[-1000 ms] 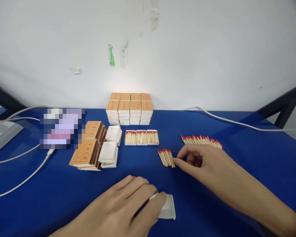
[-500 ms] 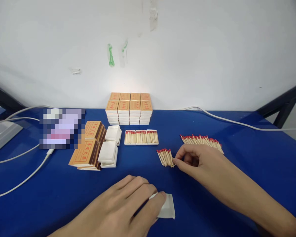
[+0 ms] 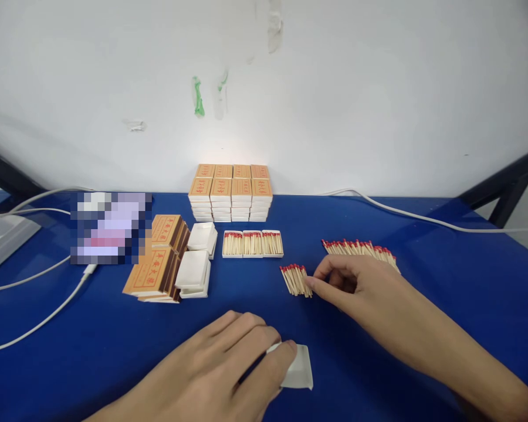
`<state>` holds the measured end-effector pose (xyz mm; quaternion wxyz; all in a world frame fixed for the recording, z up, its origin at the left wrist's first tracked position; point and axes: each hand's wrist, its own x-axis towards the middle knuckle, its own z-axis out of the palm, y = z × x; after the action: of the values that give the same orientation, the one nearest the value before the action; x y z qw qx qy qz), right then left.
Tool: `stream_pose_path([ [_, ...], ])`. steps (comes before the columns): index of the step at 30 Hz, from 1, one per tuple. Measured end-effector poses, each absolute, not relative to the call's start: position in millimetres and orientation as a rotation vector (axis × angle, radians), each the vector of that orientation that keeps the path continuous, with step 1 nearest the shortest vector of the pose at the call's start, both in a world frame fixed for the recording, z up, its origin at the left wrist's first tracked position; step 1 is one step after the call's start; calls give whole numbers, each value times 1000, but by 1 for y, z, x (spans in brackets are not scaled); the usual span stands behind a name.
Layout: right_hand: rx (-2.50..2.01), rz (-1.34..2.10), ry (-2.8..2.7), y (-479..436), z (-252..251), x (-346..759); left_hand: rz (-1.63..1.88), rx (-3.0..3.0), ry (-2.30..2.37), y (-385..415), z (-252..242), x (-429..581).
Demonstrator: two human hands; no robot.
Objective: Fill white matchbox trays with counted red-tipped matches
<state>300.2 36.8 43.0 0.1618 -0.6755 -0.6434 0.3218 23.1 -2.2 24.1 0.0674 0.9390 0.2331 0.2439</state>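
My left hand [image 3: 229,363] is closed on a white matchbox tray [image 3: 300,372] low in the view, its thumb and fingers over the left end. The visible part of the tray's inside is bare. My right hand [image 3: 356,284], fingers curled, pinches with thumb and index at the right end of a small pile of red-tipped matches [image 3: 294,281]. What exactly lies between the fingertips is hard to see. Behind this hand lies a longer row of matches [image 3: 361,249], partly hidden by it. Three trays filled with matches [image 3: 252,244] stand side by side beyond the small pile.
Stacked orange matchboxes [image 3: 231,190] stand by the wall. Left of centre are orange matchbox sleeves [image 3: 154,272] and stacked white trays [image 3: 193,271]. A blurred-out phone [image 3: 112,225] with a white cable [image 3: 66,302] lies further left. Another cable [image 3: 400,211] runs along the back right.
My right thumb has shifted very slightly left against the small pile of matches. My left hand and the tray stay put.
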Motion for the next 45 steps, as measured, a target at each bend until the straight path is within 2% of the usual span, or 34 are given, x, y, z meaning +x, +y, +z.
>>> stream_pose_path([
  [9,-2220,239,-1650,44,45,302,726,2834,729,-2,24,24],
  [20,-2522,9,-1815,43,40,289,752,2851,721,-2,18,23],
  [35,-2359,267,-1780,42,42,300,775,2847,709,-3,22,24],
  [45,-1938,921,-1748,34,48,300,700,2864,705,-2,23,22],
])
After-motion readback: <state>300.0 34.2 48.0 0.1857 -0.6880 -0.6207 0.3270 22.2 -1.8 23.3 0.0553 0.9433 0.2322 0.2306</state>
